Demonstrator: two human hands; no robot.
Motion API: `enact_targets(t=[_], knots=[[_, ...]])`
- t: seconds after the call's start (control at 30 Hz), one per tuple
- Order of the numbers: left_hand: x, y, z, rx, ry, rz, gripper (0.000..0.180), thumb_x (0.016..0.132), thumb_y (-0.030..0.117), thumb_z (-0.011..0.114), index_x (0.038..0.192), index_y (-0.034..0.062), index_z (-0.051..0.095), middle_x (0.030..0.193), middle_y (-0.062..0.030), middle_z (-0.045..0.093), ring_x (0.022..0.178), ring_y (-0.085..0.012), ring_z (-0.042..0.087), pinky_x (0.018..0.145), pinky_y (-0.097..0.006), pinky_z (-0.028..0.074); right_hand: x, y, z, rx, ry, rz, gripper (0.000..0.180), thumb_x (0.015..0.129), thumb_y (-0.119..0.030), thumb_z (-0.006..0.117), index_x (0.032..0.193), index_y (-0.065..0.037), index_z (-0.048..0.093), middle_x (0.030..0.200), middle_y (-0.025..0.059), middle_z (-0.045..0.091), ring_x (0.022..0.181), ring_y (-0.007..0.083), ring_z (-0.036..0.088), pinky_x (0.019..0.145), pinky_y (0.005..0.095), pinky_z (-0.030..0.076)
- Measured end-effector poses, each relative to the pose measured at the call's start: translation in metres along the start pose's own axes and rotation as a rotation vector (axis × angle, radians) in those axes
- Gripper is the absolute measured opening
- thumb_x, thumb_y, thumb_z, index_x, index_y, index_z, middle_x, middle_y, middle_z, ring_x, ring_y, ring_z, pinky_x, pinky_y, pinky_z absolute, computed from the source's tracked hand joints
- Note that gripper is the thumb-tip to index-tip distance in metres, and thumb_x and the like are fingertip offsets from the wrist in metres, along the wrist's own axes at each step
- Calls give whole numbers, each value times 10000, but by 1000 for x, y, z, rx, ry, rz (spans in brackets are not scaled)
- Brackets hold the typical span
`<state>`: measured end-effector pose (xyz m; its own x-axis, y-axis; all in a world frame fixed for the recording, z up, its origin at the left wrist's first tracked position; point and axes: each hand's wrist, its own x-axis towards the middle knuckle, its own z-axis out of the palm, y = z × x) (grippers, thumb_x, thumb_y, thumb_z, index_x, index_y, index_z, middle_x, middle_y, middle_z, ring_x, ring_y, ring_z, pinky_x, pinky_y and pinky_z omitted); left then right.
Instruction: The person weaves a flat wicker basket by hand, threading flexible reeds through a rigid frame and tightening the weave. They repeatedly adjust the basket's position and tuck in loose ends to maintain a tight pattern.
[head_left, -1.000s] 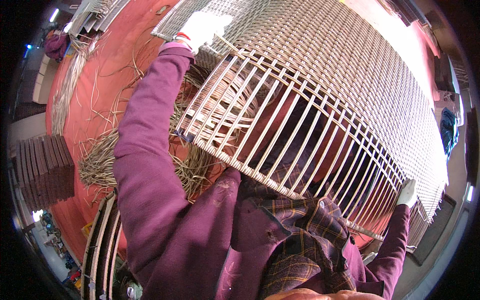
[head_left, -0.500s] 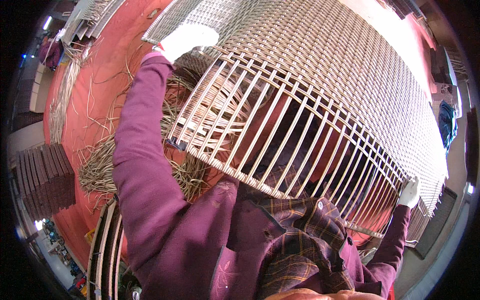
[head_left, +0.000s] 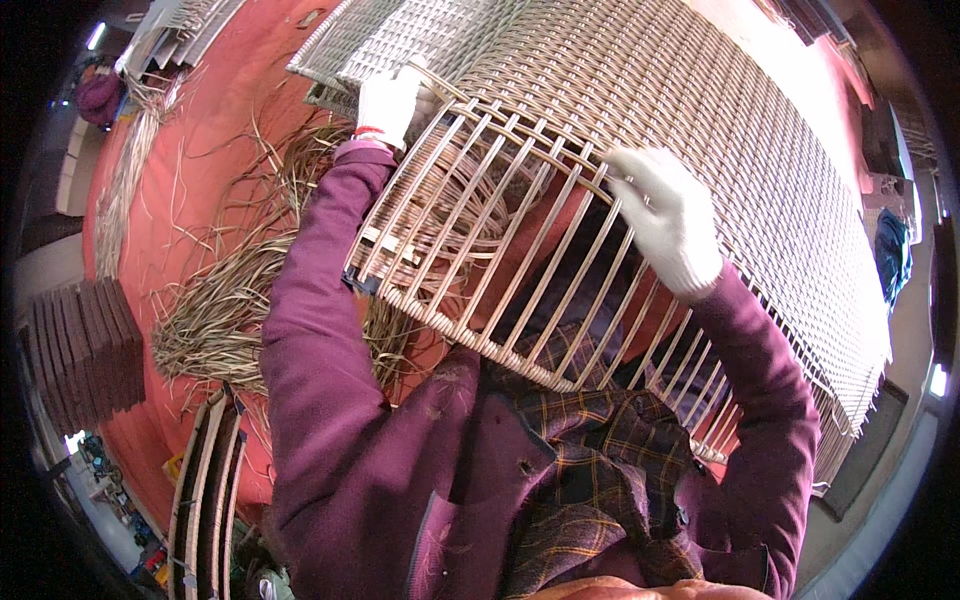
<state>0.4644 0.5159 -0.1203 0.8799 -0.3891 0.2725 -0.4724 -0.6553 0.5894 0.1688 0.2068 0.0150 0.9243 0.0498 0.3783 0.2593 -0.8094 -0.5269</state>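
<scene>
A large woven wicker panel (head_left: 640, 90) in grey-brown stretches across the upper view. Below its weave run bare parallel rods (head_left: 545, 265), which end at a wrapped rim (head_left: 480, 345) near my body. My left hand (head_left: 388, 105), in a white glove, is closed at the left end of the weave's lower edge, where a wicker strand (head_left: 440, 84) starts. Farther right, my gloved right hand (head_left: 668, 215) has its fingers curled on that strand where it crosses the rods. Some of its fingertips are hidden by the hand itself.
A heap of loose wicker strands (head_left: 215, 325) lies on the red cloth (head_left: 210, 170) at the left. Stacked dark brown panels (head_left: 85, 350) stand at the far left. Curved frame pieces (head_left: 205, 490) lie at the lower left. More strands (head_left: 135, 170) hang behind.
My right hand has moved left from the panel's far right edge to the middle of the rods. My left hand has shifted slightly right and turned more upright.
</scene>
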Motion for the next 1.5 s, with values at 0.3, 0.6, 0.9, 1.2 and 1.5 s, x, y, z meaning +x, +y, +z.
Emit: enact_targets(t=[0.3, 0.6, 0.9, 1.2, 1.5], knots=[[-4, 27, -5, -194, 251, 55, 174, 955, 154, 649, 1005, 82, 800, 882, -141, 778, 736, -308, 739, 684, -410, 598, 64, -10, 78, -305, -129, -107, 164, 984, -187, 669, 1101, -84, 716, 960, 142, 672, 883, 359, 705, 781, 472, 576], [2, 46, -7, 19, 374, 286, 235, 1004, 186, 599, 954, 45, 781, 829, -151, 758, 737, -325, 729, 705, -439, 583, 92, 3, 87, -101, -248, 157, 215, 928, -277, 705, 946, -73, 768, 904, 150, 745, 875, 366, 728, 767, 454, 574], [4, 41, -20, 141, 10, 579, 252, 977, 174, 676, 1165, 46, 784, 1143, -155, 791, 1059, -324, 750, 960, -410, 584, 85, 15, 21, 637, -350, 534, 307, 1015, -312, 668, 1035, -23, 770, 890, 24, 714, 817, 132, 627, 788, 304, 513], [1, 34, -20, 157, 3, 612, 282, 951, 170, 703, 1212, 100, 787, 1213, -119, 785, 1109, -312, 752, 998, -409, 590, 90, 8, 15, 444, -538, 376, 329, 1002, -320, 690, 1039, -9, 789, 887, 22, 730, 799, 108, 634, 767, 309, 536], [-9, 28, -19, 11, -47, 206, 225, 964, 181, 660, 1127, 89, 785, 1090, -108, 787, 976, -303, 751, 896, -407, 596, 56, 25, 7, 1126, -312, 397, 235, 1024, -240, 658, 947, -28, 725, 801, -39, 584, 770, 74, 476, 731, 271, 423]])
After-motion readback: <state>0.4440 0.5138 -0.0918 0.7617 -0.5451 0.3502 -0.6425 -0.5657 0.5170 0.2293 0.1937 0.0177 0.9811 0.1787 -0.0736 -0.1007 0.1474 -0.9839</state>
